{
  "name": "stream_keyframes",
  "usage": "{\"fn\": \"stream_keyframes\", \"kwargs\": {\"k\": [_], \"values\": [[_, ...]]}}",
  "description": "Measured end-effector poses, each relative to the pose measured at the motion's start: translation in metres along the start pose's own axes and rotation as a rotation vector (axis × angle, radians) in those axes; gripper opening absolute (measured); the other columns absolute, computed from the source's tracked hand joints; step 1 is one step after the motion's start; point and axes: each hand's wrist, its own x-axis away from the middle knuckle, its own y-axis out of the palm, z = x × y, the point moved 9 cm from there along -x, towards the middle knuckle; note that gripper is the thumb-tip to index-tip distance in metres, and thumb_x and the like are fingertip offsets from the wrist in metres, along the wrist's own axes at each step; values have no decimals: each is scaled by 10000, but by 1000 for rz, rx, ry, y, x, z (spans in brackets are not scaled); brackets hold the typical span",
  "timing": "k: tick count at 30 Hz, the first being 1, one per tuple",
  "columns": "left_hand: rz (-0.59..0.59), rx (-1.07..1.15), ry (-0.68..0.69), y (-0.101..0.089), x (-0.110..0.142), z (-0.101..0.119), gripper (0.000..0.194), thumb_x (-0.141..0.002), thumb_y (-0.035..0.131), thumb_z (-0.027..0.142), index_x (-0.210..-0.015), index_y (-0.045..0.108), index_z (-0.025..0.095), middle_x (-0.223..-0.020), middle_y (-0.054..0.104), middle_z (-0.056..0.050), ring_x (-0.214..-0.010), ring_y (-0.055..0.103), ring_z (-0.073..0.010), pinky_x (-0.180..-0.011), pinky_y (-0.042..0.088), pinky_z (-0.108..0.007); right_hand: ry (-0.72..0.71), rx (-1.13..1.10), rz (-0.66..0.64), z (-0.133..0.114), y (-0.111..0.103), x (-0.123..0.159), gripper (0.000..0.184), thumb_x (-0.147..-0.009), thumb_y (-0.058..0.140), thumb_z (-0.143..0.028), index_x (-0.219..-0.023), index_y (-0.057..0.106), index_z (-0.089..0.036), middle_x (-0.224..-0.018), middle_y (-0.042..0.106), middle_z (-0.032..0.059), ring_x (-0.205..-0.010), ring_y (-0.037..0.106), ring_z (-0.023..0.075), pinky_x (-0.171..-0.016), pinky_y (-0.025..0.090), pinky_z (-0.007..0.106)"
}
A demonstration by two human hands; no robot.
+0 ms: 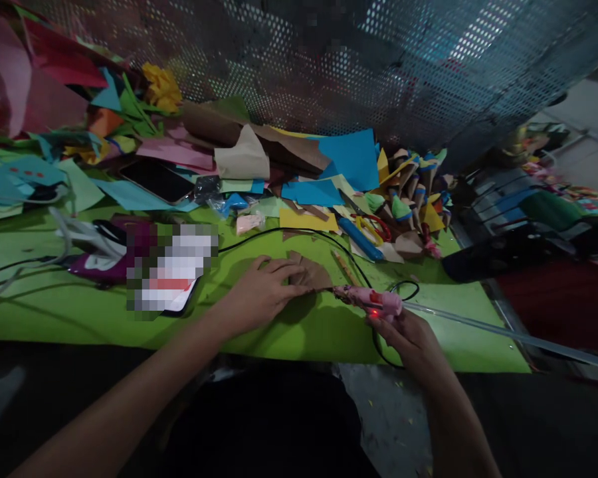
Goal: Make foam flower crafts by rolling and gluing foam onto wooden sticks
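Observation:
My right hand (413, 338) is wrapped round the grip of a pink hot glue gun (373, 300) with a red light glowing on it. A long clear glue stick (508, 334) runs out of its back toward the right. The gun's nozzle points left at a piece of brown paper (315, 272) lying on the green tabletop. My left hand (266, 292) pinches the near edge of that paper between thumb and fingers, close to the nozzle. Part of the paper is hidden behind my fingers.
A phone with a lit screen (179, 272) lies left of my left hand, beside a purple object with cables (109, 252). Beyond are a blue cutter (359, 239), scissors (379, 229), a pencil (346, 267), a dark phone (157, 179) and scattered coloured paper (349, 156). A black cord (323, 234) crosses the table.

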Motion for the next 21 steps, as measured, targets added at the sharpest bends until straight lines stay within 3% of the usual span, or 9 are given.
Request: {"fn": "stream_keyframes", "kwargs": {"k": [10,14,21], "values": [[-26,8,-3,0,0,0,396,-940,529,219,-1296,610,373,-1506,503,-6,-1346,450,-270,-1037,303,-449,5,20,28,1,-4,0,375,-917,532,-520,-775,661,-198,-602,608,22,-602,572,208,-562,413,284],[-23,19,-15,1,-1,-1,378,-971,487,243,-1300,597,394,-1501,506,8,-1338,456,-255,-1020,314,-445,-10,5,-2,-3,1,0,353,-922,536,-496,-854,679,-181,-715,672,47,-677,613,223,-619,448,290],[-18,-2,-11,-1,-1,1,376,-977,485,244,-1309,590,389,-1499,511,0,-1341,456,-259,-1006,324,-440,10,30,33,1,-2,3,389,-902,534,-523,-727,636,-192,-635,633,26,-606,581,199,-562,417,277]]}}
